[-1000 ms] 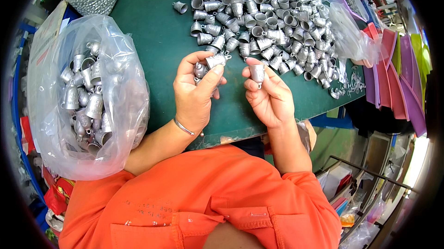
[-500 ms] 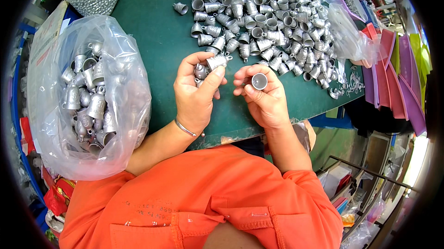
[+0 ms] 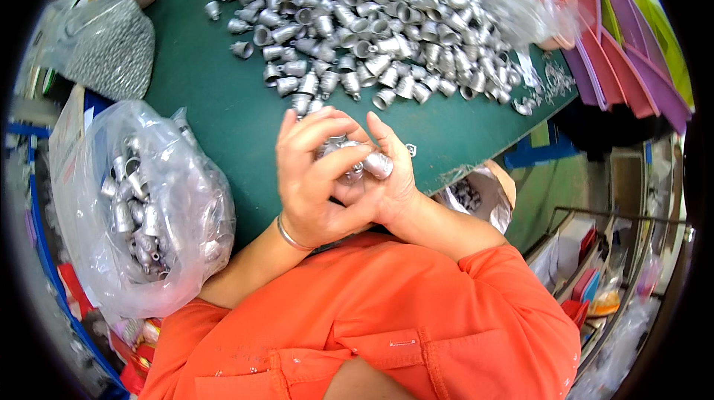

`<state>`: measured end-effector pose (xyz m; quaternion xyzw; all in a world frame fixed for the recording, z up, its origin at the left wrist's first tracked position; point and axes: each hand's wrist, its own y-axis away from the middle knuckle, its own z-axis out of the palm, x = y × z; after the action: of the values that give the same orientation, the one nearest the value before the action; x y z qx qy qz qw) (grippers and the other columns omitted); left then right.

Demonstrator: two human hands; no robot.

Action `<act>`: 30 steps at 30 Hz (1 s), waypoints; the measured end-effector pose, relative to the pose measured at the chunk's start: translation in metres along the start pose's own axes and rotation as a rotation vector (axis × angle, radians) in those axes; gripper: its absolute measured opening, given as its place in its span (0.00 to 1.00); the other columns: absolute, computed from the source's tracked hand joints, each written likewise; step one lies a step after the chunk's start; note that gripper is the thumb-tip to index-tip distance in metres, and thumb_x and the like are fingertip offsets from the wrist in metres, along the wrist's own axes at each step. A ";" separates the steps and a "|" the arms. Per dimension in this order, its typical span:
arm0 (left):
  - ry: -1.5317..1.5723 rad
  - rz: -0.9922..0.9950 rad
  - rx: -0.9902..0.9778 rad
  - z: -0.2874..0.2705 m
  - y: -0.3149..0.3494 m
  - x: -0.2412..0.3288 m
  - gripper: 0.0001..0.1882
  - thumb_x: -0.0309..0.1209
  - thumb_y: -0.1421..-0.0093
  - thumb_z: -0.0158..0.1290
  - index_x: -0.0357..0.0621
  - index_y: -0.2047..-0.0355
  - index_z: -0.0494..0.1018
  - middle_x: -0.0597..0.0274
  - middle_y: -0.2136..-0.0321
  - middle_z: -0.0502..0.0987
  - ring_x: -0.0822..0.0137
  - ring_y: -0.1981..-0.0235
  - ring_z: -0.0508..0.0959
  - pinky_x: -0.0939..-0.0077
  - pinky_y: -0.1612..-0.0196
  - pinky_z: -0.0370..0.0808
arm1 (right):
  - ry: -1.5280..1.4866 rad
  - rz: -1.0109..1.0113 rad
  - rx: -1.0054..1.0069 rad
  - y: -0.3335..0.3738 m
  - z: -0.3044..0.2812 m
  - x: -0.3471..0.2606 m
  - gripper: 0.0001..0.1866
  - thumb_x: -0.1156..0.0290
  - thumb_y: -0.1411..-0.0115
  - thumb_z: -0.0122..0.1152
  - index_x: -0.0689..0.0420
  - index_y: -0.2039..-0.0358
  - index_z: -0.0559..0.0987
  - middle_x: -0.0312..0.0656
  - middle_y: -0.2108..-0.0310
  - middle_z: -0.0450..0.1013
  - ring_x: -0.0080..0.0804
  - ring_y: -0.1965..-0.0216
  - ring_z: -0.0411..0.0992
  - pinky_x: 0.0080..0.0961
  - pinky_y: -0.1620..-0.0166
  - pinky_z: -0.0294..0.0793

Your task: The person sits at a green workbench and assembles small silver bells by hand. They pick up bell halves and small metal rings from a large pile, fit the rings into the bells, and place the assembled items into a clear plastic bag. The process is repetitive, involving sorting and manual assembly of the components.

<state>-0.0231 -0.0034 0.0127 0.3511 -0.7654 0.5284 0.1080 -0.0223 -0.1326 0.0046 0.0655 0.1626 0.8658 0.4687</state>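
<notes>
In front of my chest, over the near edge of the green table (image 3: 245, 140), my two hands meet around a few small grey metal bells (image 3: 378, 166). My left hand (image 3: 309, 169), with a bracelet at its wrist, curls its fingers over them from the left. From the right, my right hand (image 3: 394, 188) is cupped against it, its palm under the bells. Fingers hide part of them, so their exact number does not show. Beyond my fingertips lies a large heap of similar bells (image 3: 349, 28).
A clear plastic bag (image 3: 201, 199) of bells stands at my left. Behind it is a bag of small silvery pieces (image 3: 111, 47). Pink and purple plastic bins (image 3: 632, 65) are at the right. Below the table's right edge, an open bag (image 3: 491, 199) holds more grey pieces.
My hands, apart before with bells in each, have come together around the bells. The whole view has shifted, so the heap and left bag sit differently in it.
</notes>
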 end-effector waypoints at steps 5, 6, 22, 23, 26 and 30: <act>0.269 -0.194 0.097 0.011 0.010 -0.010 0.14 0.22 0.50 0.51 0.37 0.60 0.68 0.51 0.55 0.67 0.57 0.50 0.67 0.62 0.45 0.61 | -0.099 -0.223 -0.154 0.048 -0.024 -0.037 0.18 0.60 0.44 0.52 0.53 0.55 0.73 0.48 0.54 0.68 0.45 0.55 0.68 0.39 0.60 0.73; 0.287 -0.199 0.100 0.013 0.012 -0.011 0.14 0.21 0.49 0.50 0.36 0.60 0.68 0.51 0.55 0.67 0.58 0.51 0.67 0.64 0.45 0.61 | -0.005 -0.393 -0.146 0.064 -0.032 -0.051 0.18 0.62 0.45 0.53 0.53 0.55 0.72 0.48 0.54 0.68 0.44 0.55 0.68 0.39 0.60 0.73; 0.508 -0.460 0.173 0.022 0.021 -0.012 0.11 0.17 0.48 0.50 0.36 0.63 0.68 0.55 0.60 0.69 0.66 0.57 0.70 0.75 0.53 0.67 | 1.701 -1.503 0.691 0.128 -0.108 -0.109 0.03 0.80 0.47 0.55 0.62 0.71 0.75 0.42 0.68 0.72 0.30 0.63 0.69 0.23 0.57 0.67; 0.533 -0.480 0.172 0.022 0.021 -0.011 0.11 0.17 0.48 0.50 0.36 0.63 0.68 0.56 0.60 0.69 0.67 0.58 0.70 0.76 0.54 0.68 | 1.815 -1.545 0.632 0.111 -0.086 -0.105 0.04 0.81 0.48 0.57 0.61 0.71 0.75 0.42 0.68 0.71 0.32 0.63 0.69 0.25 0.57 0.67; 0.586 -0.528 0.146 0.021 0.019 -0.013 0.08 0.19 0.44 0.48 0.36 0.62 0.68 0.60 0.60 0.70 0.74 0.62 0.70 0.82 0.58 0.68 | 2.140 -1.511 0.369 0.058 -0.040 -0.098 0.10 0.79 0.55 0.61 0.58 0.68 0.76 0.44 0.67 0.72 0.39 0.62 0.69 0.30 0.57 0.67; 0.645 -0.578 0.120 0.021 0.019 -0.012 0.07 0.19 0.44 0.49 0.37 0.63 0.68 0.61 0.62 0.71 0.74 0.63 0.71 0.82 0.60 0.68 | 2.498 -1.304 0.286 0.012 -0.017 -0.095 0.18 0.78 0.56 0.61 0.55 0.61 0.75 0.39 0.59 0.70 0.39 0.57 0.66 0.34 0.55 0.62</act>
<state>-0.0229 -0.0132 -0.0163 0.3736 -0.5307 0.6028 0.4641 0.0157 -0.2218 -0.0036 -0.7716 0.5497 -0.0392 0.3178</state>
